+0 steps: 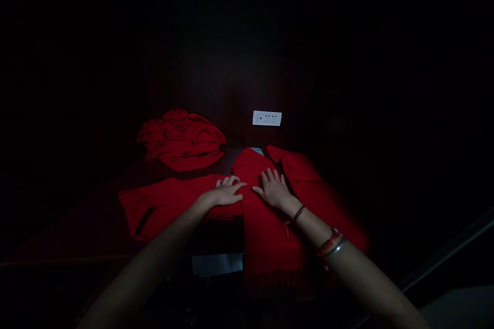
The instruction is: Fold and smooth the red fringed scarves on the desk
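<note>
A red fringed scarf [266,231] lies flat in front of me, its fringe hanging toward the near edge. On its upper part rests my right hand [275,188], palm down with fingers spread. My left hand [227,191] is also palm down with its fingers apart, at the scarf's left border, where a second piece of red cloth [162,200] stretches away to the left. Another red cloth [324,195] lies to the right, partly folded over at its far end. Neither hand grips anything.
A crumpled heap of red cloth [185,141] sits at the back left of the dark table. A white socket panel [267,118] is on the wall behind. Below the table edge shows a pale sheet-like patch [218,264]. The surroundings are very dark.
</note>
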Tool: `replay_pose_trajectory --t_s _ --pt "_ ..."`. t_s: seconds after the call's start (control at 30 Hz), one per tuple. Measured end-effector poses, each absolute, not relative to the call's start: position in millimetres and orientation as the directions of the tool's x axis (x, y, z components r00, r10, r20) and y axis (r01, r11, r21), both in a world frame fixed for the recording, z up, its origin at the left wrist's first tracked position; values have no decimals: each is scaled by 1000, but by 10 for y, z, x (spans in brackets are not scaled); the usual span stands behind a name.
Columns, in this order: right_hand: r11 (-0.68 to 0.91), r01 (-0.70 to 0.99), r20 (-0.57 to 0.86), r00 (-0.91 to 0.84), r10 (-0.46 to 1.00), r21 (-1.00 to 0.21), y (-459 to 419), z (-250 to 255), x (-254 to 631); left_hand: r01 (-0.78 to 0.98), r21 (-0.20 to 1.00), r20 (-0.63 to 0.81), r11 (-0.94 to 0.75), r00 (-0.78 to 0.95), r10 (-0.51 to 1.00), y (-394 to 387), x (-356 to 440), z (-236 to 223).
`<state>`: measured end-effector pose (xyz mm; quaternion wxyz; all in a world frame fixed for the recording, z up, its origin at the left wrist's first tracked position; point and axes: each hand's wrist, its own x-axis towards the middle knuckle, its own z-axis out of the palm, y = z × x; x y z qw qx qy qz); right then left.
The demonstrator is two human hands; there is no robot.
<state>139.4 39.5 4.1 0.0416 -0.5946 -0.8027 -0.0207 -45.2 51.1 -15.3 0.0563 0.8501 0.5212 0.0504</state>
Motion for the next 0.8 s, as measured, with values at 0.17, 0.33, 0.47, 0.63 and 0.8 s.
replay_pose_trajectory --t_s 0.17,0.33,0.47,0.63,0.8 --pt "326 942 28 -325 945 -78 497 -215 1343 907 193 -230 -375 413 881 448 -438 -75" --pt "329 939 18 -329 944 -99 504 -299 1390 910 205 -329 -359 410 851 411 -422 14" --pt "330 937 -40 -336 941 -119 538 -175 1389 897 236 -309 -373 434 846 430 -470 16" --pt "331 935 52 -327 944 -126 636 -11 1299 837 322 -180 -442 512 840 573 -584 -39" --pt "336 938 48 -333 942 -84 674 -159 1197 928 249 -27 -279 295 955 674 -649 -130"
